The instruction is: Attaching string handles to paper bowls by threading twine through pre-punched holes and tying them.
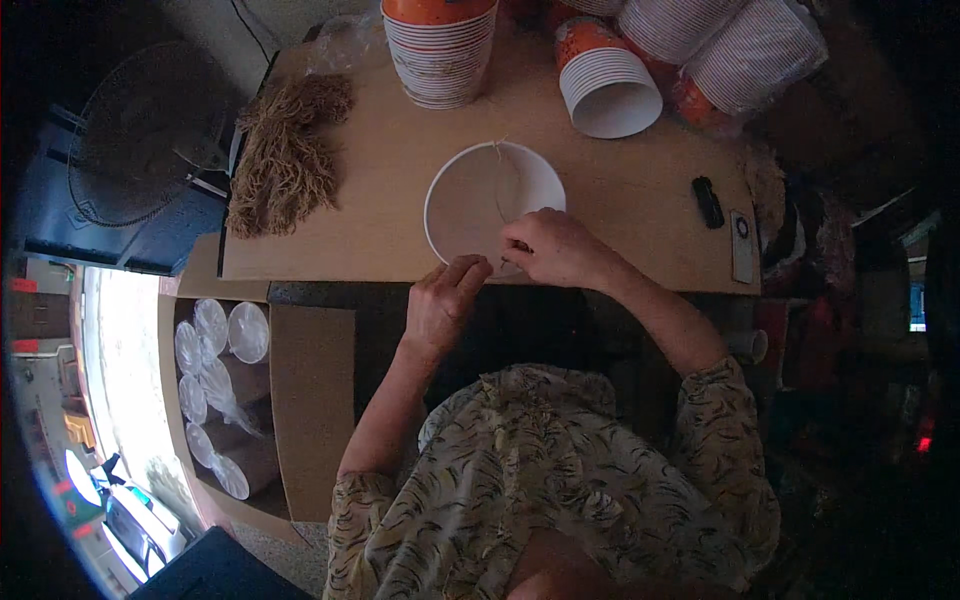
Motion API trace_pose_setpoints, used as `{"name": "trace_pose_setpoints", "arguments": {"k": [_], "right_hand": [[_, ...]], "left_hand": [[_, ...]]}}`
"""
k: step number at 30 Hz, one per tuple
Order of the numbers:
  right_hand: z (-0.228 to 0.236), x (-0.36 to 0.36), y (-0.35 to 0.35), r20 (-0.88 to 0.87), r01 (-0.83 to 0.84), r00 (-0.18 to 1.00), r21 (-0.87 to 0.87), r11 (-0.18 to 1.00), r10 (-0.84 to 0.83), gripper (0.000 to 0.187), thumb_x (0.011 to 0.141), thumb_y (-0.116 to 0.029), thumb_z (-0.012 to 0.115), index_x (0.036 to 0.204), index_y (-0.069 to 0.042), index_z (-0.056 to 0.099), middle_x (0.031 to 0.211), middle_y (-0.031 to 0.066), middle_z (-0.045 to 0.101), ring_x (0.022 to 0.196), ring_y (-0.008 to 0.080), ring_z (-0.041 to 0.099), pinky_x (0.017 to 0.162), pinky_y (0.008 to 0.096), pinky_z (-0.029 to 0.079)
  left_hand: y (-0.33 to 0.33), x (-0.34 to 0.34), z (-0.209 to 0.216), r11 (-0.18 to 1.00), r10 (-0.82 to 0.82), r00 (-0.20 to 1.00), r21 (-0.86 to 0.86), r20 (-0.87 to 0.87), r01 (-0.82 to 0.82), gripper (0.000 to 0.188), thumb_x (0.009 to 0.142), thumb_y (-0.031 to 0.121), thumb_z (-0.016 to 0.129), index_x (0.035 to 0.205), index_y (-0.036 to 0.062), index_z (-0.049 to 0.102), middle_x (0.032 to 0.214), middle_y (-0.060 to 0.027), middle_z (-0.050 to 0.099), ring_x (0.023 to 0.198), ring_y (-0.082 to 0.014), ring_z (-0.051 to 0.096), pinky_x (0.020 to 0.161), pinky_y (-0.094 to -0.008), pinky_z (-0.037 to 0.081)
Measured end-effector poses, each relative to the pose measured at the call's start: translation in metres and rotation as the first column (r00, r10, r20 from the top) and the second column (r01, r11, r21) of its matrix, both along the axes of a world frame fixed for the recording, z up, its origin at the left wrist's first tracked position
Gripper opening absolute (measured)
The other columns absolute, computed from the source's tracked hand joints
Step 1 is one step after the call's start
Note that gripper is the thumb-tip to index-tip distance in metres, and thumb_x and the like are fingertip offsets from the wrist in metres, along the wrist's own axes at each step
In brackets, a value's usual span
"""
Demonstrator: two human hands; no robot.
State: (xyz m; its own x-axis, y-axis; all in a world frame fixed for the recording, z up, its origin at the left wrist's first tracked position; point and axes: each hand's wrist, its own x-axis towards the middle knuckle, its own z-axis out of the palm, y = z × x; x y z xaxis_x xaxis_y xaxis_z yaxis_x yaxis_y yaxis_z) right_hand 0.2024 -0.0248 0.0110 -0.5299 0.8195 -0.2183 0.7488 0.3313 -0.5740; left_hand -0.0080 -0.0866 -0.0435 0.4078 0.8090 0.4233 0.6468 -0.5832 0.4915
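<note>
A white paper bucket stands mouth up at the near edge of the table. A thin twine cord is fastened at its far rim and runs across the opening to my right hand. The fingers of my right hand are pinched around the cord's loose end, just over the near right rim. At the near left rim, my left hand is closed with its fingertips on the bucket's edge; its thumb is partly hidden. To the left lies a frayed bundle of brown twine cords.
Behind the bucket stands a tall stack of orange-and-white buckets. More nested stacks lie at the far right, some in plastic. A black cutter-like object rests on the right side. Below left, an open carton holds wrapped stacks.
</note>
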Motion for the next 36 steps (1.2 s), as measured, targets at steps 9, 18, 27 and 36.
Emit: {"name": "trace_pose_setpoints", "arguments": {"k": [9,18,27,36], "right_hand": [[-0.007,0.004,0.0,-0.04,-0.003,0.999,0.061,0.998,0.006,0.017,0.088,-0.017,0.066,0.089,0.0,0.068,0.083,0.021,0.068,0.078,0.0367,0.068,0.07,0.0459,0.052],[0.001,0.0,0.001,-0.029,0.001,1.0,0.004,1.0,-0.001,0.018,0.085,-0.019,0.07,0.085,-0.001,0.067,0.079,0.0211,0.066,0.077,0.0371,0.068,0.068,0.0462,0.051],[0.007,-0.005,-0.001,0.079,-0.019,0.997,-0.032,0.999,0.022,0.015,0.083,-0.019,0.069,0.085,-0.004,0.071,0.085,0.0195,0.069,0.083,0.0376,0.068,0.074,0.0489,0.053],[0.002,-0.005,0.003,0.035,-0.032,0.999,-0.043,0.999,0.034,0.017,0.082,-0.019,0.068,0.084,-0.003,0.07,0.084,0.0205,0.068,0.081,0.0396,0.068,0.074,0.0491,0.053]], "left_hand": [[0.002,0.002,-0.002,1.0,0.03,0.999,0.001,-0.03,-0.03,0.029,0.077,0.004,0.067,0.102,0.0168,0.073,0.096,-0.0023,0.067,0.083,-0.0249,0.07,0.068,-0.0378,0.058],[0.004,-0.001,-0.002,0.998,0.008,0.997,-0.059,0.081,-0.003,0.017,0.078,0.005,0.069,0.093,0.0128,0.069,0.093,-0.0029,0.067,0.082,-0.0274,0.069,0.067,-0.0403,0.057],[0.002,0.001,0.0,0.998,0.032,0.993,-0.056,0.109,-0.026,0.015,0.079,0.005,0.069,0.092,0.0121,0.068,0.092,-0.004,0.067,0.081,-0.0283,0.069,0.067,-0.0398,0.056],[0.002,-0.001,-0.003,0.998,0.027,0.994,-0.056,0.103,-0.021,0.018,0.077,0.003,0.069,0.092,0.0123,0.068,0.093,-0.003,0.068,0.081,-0.0277,0.069,0.067,-0.0397,0.057]]}}
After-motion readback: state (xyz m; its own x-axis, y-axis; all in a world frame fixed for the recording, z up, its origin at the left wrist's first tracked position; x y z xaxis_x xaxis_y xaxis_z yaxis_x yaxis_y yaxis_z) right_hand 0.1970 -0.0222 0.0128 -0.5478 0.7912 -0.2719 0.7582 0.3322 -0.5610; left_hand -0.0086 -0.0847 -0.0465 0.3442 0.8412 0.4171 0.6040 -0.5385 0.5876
